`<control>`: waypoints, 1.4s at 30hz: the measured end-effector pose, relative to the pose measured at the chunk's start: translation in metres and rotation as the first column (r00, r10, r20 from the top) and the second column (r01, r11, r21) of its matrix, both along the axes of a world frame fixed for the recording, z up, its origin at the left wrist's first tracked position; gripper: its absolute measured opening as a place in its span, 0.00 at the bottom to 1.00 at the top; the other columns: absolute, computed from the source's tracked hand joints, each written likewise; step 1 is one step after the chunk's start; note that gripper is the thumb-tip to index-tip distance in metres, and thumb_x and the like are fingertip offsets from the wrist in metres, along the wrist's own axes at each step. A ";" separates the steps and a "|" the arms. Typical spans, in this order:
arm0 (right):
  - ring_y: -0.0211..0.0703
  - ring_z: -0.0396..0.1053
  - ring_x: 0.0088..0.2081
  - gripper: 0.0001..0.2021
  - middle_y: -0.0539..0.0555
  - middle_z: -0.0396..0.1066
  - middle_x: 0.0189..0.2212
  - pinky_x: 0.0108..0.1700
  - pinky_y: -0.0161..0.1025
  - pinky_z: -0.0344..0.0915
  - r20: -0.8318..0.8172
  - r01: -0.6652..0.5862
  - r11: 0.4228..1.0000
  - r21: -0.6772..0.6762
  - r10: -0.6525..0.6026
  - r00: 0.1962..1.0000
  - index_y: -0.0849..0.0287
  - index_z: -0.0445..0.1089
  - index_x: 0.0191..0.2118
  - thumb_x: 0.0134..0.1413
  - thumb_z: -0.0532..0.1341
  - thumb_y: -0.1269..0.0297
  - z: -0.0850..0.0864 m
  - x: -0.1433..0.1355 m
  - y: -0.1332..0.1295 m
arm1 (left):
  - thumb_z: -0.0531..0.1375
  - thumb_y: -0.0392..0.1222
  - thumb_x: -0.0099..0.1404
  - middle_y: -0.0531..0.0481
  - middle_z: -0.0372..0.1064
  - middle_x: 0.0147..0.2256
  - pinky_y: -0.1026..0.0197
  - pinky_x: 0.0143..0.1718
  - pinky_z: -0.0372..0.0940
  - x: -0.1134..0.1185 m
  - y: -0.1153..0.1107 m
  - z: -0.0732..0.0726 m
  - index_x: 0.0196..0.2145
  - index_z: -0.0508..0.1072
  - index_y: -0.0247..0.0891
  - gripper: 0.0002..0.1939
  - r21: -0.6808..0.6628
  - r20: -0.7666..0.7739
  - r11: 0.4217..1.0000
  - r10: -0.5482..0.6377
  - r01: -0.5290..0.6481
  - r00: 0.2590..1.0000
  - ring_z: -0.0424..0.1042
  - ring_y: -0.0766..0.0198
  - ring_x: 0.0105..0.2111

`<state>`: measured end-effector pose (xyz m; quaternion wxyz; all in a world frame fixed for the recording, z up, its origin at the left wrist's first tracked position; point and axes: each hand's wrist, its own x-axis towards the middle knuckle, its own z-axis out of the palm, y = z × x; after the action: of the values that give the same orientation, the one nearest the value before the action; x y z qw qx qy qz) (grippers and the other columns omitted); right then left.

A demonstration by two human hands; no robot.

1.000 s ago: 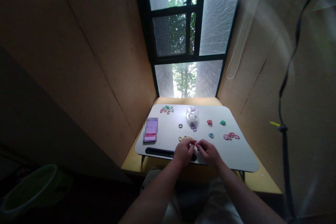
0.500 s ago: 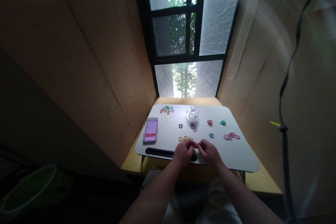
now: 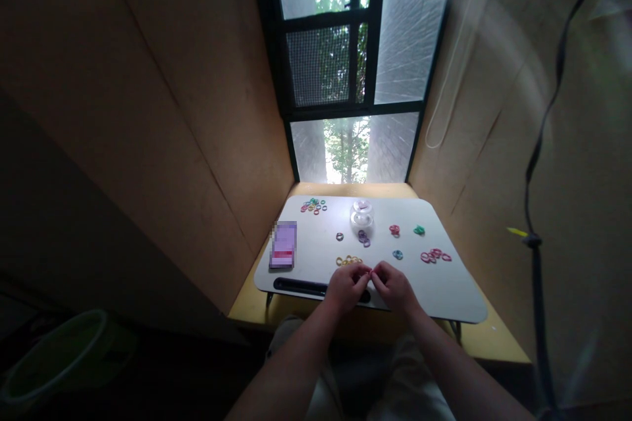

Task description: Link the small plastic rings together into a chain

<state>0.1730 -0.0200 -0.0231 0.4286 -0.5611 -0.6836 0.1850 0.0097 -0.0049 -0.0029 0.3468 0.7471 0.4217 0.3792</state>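
Observation:
My left hand (image 3: 348, 284) and my right hand (image 3: 393, 284) meet fingertip to fingertip above the front part of the white table (image 3: 434, 289). Both pinch a small red ring (image 3: 370, 272), mostly covered by the fingers. Just beyond my left hand lie several yellow rings (image 3: 348, 260). Farther back are purple rings (image 3: 364, 239) and a dark ring (image 3: 340, 237). Blue rings (image 3: 397, 254), red rings (image 3: 394, 230) and green rings (image 3: 419, 230) lie in small groups beyond my right hand. Pinkish-red rings (image 3: 432, 256) are spread at the right.
A clear round container (image 3: 362, 216) stands at the back middle. Mixed coloured rings (image 3: 314, 206) lie at the back left, above a purple phone-like object (image 3: 284, 245). A black slot (image 3: 299, 286) runs along the front edge. A dark cord (image 3: 536, 164) hangs at the right.
The fingertips have shifted slightly and come closer together, and less of the red ring shows between them. The rings on the table have not moved.

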 end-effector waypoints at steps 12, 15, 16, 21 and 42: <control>0.37 0.61 0.22 0.09 0.48 0.65 0.20 0.26 0.34 0.57 -0.005 -0.029 1.000 -0.004 0.029 1.000 0.57 0.63 0.26 0.55 0.57 0.61 0.000 0.000 0.000 | 0.56 0.42 0.64 0.51 0.74 0.30 0.64 0.33 0.62 0.000 0.000 0.000 0.35 0.76 0.40 0.09 0.001 -0.019 1.000 0.022 -0.022 1.000 0.70 0.65 0.30; 0.38 0.61 0.23 0.07 0.48 0.66 0.20 0.26 0.34 0.57 -0.021 -0.058 0.998 -0.001 0.058 0.998 0.57 0.65 0.27 0.54 0.57 0.62 0.001 0.000 -0.001 | 0.57 0.42 0.63 0.52 0.72 0.28 0.64 0.31 0.60 0.000 0.000 -0.002 0.33 0.75 0.39 0.08 0.011 -0.058 0.999 0.053 -0.052 0.997 0.68 0.66 0.28; 0.38 0.61 0.23 0.06 0.48 0.66 0.20 0.26 0.34 0.57 -0.028 -0.067 0.998 -0.003 0.067 0.997 0.57 0.66 0.28 0.53 0.57 0.63 0.001 0.000 -0.002 | 0.57 0.42 0.63 0.52 0.72 0.27 0.64 0.30 0.60 0.000 0.000 -0.003 0.33 0.74 0.39 0.07 0.013 -0.067 0.998 0.061 -0.060 0.996 0.68 0.66 0.28; 0.39 0.63 0.24 0.05 0.49 0.68 0.23 0.28 0.34 0.59 -0.046 -0.124 0.992 -0.009 0.124 0.991 0.57 0.68 0.30 0.52 0.55 0.65 0.008 0.001 -0.005 | 0.56 0.42 0.63 0.52 0.71 0.27 0.64 0.30 0.59 0.001 0.002 -0.006 0.32 0.72 0.39 0.07 0.013 -0.078 0.996 0.084 -0.083 0.993 0.67 0.66 0.27; 0.38 0.61 0.24 0.07 0.48 0.65 0.21 0.27 0.34 0.57 0.008 -0.047 0.999 -0.007 0.047 0.999 0.57 0.63 0.27 0.54 0.56 0.64 0.005 -0.002 -0.004 | 0.58 0.40 0.59 0.53 0.71 0.27 0.64 0.29 0.59 -0.002 0.001 -0.006 0.31 0.71 0.39 0.03 0.051 -0.113 0.998 0.044 -0.039 0.993 0.67 0.66 0.26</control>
<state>0.1714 -0.0235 -0.0184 0.4194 -0.5472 -0.6976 0.1950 0.0079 -0.0038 -0.0088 0.2958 0.7669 0.4470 0.3530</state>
